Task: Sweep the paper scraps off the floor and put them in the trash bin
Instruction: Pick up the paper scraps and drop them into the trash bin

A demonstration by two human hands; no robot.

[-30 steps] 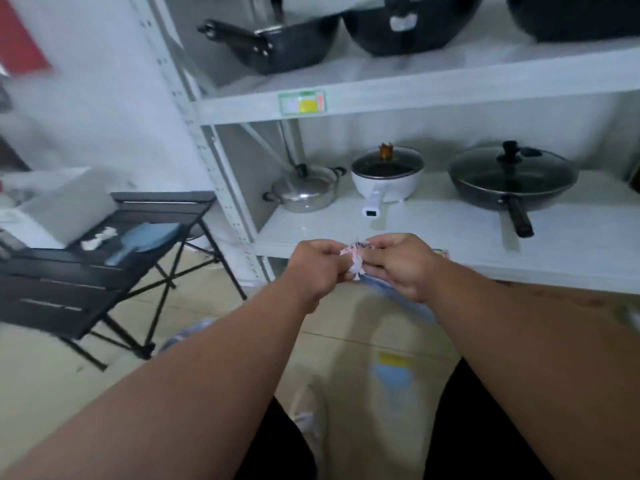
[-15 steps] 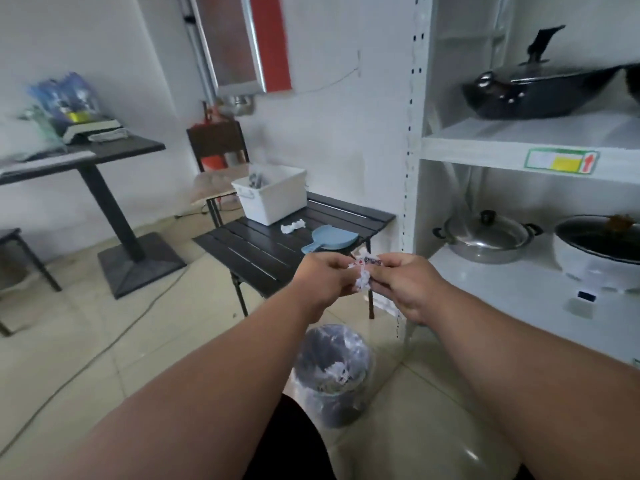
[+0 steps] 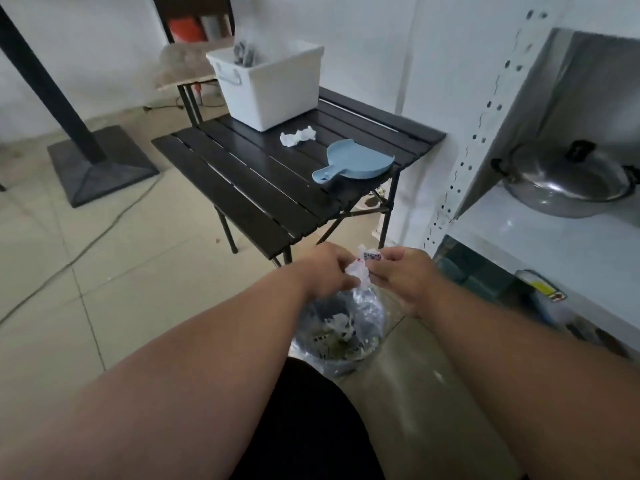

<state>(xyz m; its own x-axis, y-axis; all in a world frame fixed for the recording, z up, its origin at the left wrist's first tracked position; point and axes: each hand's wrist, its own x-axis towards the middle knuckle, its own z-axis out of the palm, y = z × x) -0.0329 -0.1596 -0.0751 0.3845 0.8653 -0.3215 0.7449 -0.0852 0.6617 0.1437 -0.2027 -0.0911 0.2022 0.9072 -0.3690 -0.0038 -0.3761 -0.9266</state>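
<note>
My left hand (image 3: 327, 271) and my right hand (image 3: 401, 277) both pinch a crumpled white paper scrap (image 3: 362, 268) between them. They hold it above the trash bin (image 3: 375, 336), a round bin lined with a clear plastic bag. Several paper scraps (image 3: 341, 329) lie inside the bin. A blue dustpan (image 3: 353, 162) rests on the black slatted table (image 3: 249, 178), with another crumpled white paper (image 3: 298, 136) lying beside it.
A white plastic box (image 3: 273, 86) stands on the table's far end. A white shelf unit (image 3: 540, 244) with a steel pot (image 3: 568, 181) is at the right. A black table pedestal (image 3: 93, 161) and a cable (image 3: 86, 244) lie on the tiled floor at the left.
My view has swung left and down, from the shelf of pans to the bin below my hands. Both hands keep hold of the paper scrap and now sit over the bin.
</note>
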